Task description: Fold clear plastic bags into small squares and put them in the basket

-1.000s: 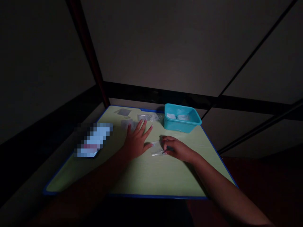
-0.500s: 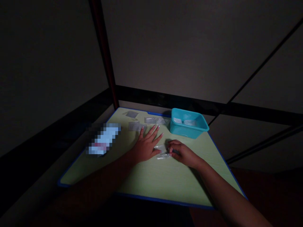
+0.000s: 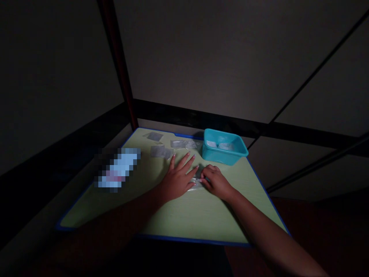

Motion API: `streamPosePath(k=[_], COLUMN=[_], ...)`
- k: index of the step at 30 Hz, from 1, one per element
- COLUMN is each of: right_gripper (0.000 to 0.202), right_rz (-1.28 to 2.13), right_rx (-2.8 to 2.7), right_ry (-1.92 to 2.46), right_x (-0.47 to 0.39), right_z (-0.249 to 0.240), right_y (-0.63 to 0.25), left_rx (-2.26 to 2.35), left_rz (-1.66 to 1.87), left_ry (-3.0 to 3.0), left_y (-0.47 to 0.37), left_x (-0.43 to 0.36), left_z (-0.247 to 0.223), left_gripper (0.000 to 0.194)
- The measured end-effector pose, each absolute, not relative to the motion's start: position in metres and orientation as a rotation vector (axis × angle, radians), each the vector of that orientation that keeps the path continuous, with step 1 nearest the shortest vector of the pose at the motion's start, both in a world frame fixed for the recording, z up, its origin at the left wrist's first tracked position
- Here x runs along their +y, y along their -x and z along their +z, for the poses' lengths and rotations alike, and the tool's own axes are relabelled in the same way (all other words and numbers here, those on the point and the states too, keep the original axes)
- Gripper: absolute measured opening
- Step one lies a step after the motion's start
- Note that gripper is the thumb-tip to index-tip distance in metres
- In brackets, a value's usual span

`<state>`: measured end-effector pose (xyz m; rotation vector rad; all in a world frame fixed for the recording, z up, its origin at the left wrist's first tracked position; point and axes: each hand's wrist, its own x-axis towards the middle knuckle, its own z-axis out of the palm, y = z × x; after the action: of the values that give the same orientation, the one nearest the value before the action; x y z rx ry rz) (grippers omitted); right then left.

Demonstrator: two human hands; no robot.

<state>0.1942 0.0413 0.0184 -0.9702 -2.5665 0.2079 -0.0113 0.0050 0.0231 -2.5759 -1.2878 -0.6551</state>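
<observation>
My left hand (image 3: 178,179) lies palm down with its fingers spread, its thumb at the left end of a small clear plastic bag (image 3: 196,186). At the bag's far edge, my right hand (image 3: 216,181) is closed, thumb and fingertips pinched on the plastic. Both hands partly cover the bag, so its full outline is hidden. Beyond my left fingertips are flat, greyish see-through packets (image 3: 157,151), another such packet (image 3: 155,136) and a crumpled clear packet (image 3: 178,144).
A turquoise plastic basket (image 3: 223,156) with whitish packets inside stands at the table's back right. A blurred-out, bright oblong object (image 3: 121,167) is at the left. The pale table (image 3: 184,221) has a blue edge, with dark panelled walls (image 3: 196,57) behind it.
My right hand has come closer to my left hand along the bag, and less of the plastic shows between them. My left hand stays spread. The view has shifted slightly.
</observation>
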Motion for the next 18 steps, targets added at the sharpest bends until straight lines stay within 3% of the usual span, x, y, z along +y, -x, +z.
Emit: streamPosePath(k=[11,18], right_gripper=[0.009,0.021], right_rz=[0.304,0.242], right_rx=[-2.514,-2.515], right_ry=[0.949,0.943], right_x=[0.042,0.043], right_z=[0.017,0.023], right_y=[-0.194,-0.198], left_rx=[-1.213,-1.200], left_rz=[-0.879,-0.912], left_ry=[2.679,2.692], left_y=[0.008,0.010], left_x=[0.012,0.016], left_z=[0.014,0.016], left_gripper=[0.015,0.014])
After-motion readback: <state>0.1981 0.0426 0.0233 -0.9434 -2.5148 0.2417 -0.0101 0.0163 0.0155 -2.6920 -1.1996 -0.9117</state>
